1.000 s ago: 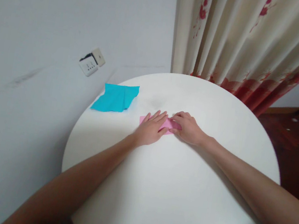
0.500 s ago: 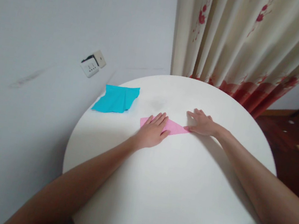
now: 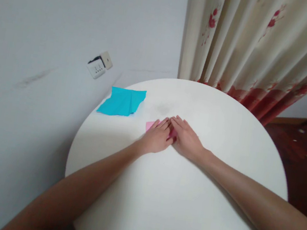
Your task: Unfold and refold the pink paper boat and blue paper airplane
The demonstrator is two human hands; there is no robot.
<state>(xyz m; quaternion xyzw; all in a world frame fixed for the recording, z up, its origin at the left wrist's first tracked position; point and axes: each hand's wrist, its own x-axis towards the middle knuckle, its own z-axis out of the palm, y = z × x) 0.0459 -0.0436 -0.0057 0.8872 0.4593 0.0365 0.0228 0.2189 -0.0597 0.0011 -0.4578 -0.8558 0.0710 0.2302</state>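
On table, nearest edge: two bare forearms are laid across the round white table (image 3: 174, 210), converging toward its middle.
Left hand (image 3: 156, 139): flat, palm down, fingers extended; pressed on the small pink sheet of folded paper (image 3: 150, 125); nothing is gripped.
Right hand (image 3: 186, 138): flat, palm down, fingers extended, set just beside the left hand with fingertips touching it; pressed on the same sheet, nothing gripped.
Pink paper, position: near the table's centre, almost wholly covered by both hands; only a left corner and a sliver between the hands are shown.
Step in hand: judged to be the flattening of a fold, a crease being pressed down.
Next move, requirement: judged to call for an even, firm stroke along the crease, with the sheet kept from sliding.
Further left: one teal sheet of creased paper (image 3: 123, 101), lying at the table's far-left rim, well apart from the hands.
Beyond table: one white wall socket (image 3: 100, 64); one cream curtain with red flowers (image 3: 255, 49).
Count: hands, two; paper sheets, two; tables, one.
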